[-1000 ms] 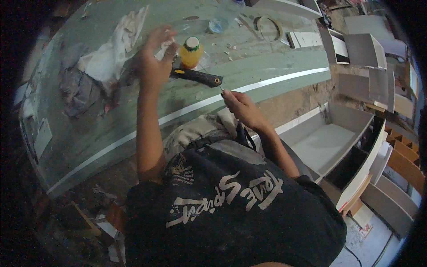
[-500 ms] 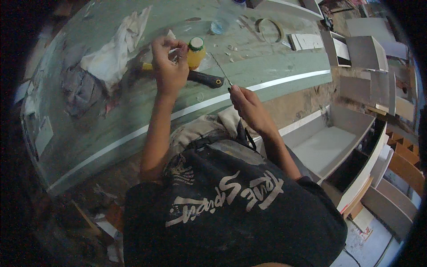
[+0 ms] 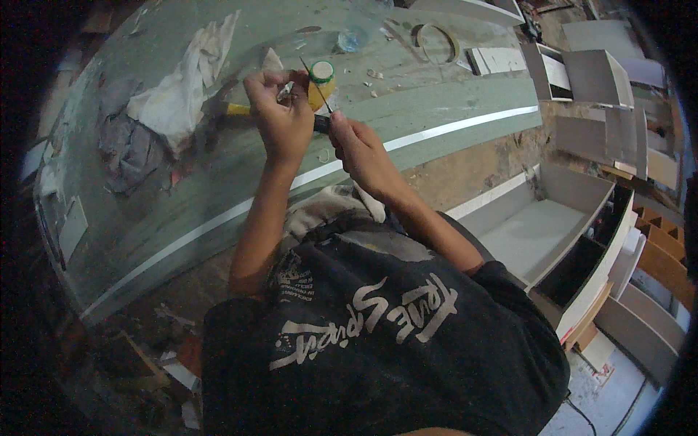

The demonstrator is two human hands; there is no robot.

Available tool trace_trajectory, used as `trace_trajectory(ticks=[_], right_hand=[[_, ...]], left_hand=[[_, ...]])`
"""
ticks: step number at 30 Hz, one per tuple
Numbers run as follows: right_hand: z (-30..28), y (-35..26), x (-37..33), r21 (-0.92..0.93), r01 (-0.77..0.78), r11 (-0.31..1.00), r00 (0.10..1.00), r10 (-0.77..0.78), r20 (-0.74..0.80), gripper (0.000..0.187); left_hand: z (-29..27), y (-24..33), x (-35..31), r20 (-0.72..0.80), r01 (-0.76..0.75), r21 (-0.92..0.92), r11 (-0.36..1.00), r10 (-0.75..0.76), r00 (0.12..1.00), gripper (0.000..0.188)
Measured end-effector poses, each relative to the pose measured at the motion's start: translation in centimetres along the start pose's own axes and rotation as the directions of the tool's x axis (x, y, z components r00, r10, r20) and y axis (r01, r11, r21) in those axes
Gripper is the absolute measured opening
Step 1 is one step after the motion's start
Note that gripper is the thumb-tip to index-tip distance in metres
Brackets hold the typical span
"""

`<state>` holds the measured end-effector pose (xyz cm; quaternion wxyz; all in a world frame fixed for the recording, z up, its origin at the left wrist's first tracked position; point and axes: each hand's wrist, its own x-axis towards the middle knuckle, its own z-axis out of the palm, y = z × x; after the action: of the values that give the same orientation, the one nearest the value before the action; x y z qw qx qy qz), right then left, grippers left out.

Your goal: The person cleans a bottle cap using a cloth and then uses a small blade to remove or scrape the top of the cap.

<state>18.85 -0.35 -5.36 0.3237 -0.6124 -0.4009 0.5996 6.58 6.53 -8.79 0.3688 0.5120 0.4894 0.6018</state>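
Observation:
My left hand (image 3: 278, 123) is raised over the green worktable, its fingers curled round a small crumpled whitish piece (image 3: 286, 91). In my closed right hand (image 3: 358, 151) is a thin, pointed metal tool (image 3: 315, 85), its shaft slanting up and left beside my left fingertips. The kind of tool is unclear, and its handle is mostly hidden in the fist. Just behind the shaft stands a yellow bottle (image 3: 320, 96) with a green-rimmed white cap (image 3: 322, 70). A black handle (image 3: 321, 123) lies on the table, partly covered by both hands; a yellow part (image 3: 238, 109) shows left of my wrist.
White and grey rags (image 3: 178, 102) lie at the left of the green table (image 3: 211, 178). A white strip (image 3: 429, 134) runs along its near edge. Farther back are a tape-like ring (image 3: 438, 43) and a clear bottle (image 3: 352, 41). White open boxes (image 3: 534, 232) stand at right.
My right hand has moved left and up, bringing the thin tool from right of the yellow bottle to in front of it, close to my left hand. The left hand has turned slightly.

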Motion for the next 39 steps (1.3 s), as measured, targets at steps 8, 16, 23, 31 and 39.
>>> trace_trajectory(ticks=[8,16,23,31,39], right_hand=[[0.6,0.2,0.4,-0.033,0.078,0.996,0.997,-0.079,-0.024,0.057],[0.6,-0.1,0.5,-0.086,0.042,0.995,0.999,-0.043,-0.009,0.060],[0.8,-1.0,0.5,-0.033,0.016,0.999,0.999,-0.015,0.039,0.062],[1.0,-1.2,2.0,-0.069,-0.187,0.980,0.980,0.191,0.060,0.068],[0.1,1.1,1.1,-0.165,0.012,0.986,0.987,0.015,0.161,0.054]], left_hand=[[-0.1,0.8,-0.1,-0.005,-0.163,0.173,0.971,0.166,0.986,0.027],[-1.2,0.9,1.6,0.200,-0.378,0.554,0.742,0.322,0.925,0.026],[-1.4,0.8,1.9,0.191,-0.361,0.619,0.698,0.312,0.931,0.024],[-1.3,3.2,0.9,0.263,-0.445,0.598,0.667,0.362,0.894,0.020],[-4.4,3.7,5.5,0.125,-0.272,0.589,0.761,0.248,0.961,0.021]])
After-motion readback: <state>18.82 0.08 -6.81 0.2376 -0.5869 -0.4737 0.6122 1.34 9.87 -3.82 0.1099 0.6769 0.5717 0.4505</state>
